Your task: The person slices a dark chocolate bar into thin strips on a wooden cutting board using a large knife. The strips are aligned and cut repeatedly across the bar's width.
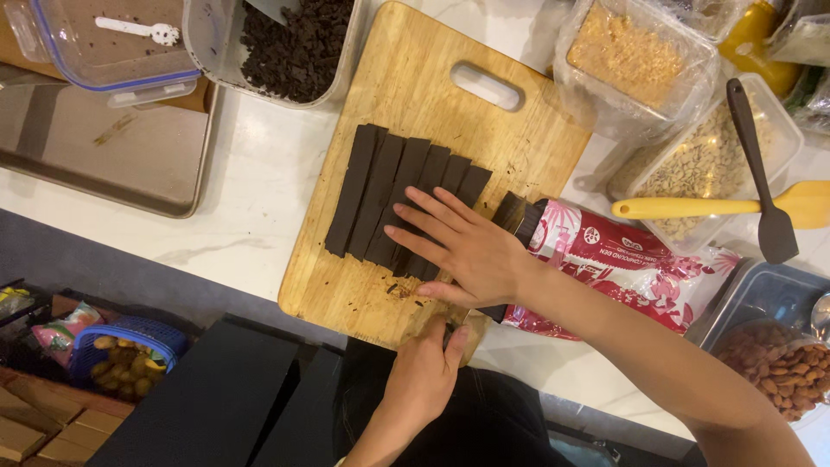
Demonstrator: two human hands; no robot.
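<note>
Several long dark chocolate strips [380,186] lie side by side on a wooden cutting board [432,104] with a handle slot. My right hand [467,246] rests flat on their near ends, fingers spread and pointing left, gripping nothing. My left hand [424,376] is at the board's near edge, closed around a dark handle [446,334] that is mostly hidden; I cannot see a blade. More dark chocolate [516,214] sticks out of an opened pink and white bag [622,259] just right of the board.
A tub of chopped chocolate [294,43], a blue-rimmed tub with a white spoon [112,43] and a metal tray [104,147] are at left. Right: tubs of crumbs [631,56], flakes [718,160], almonds [778,363], a yellow spatula [718,206], a dark spatula [761,173].
</note>
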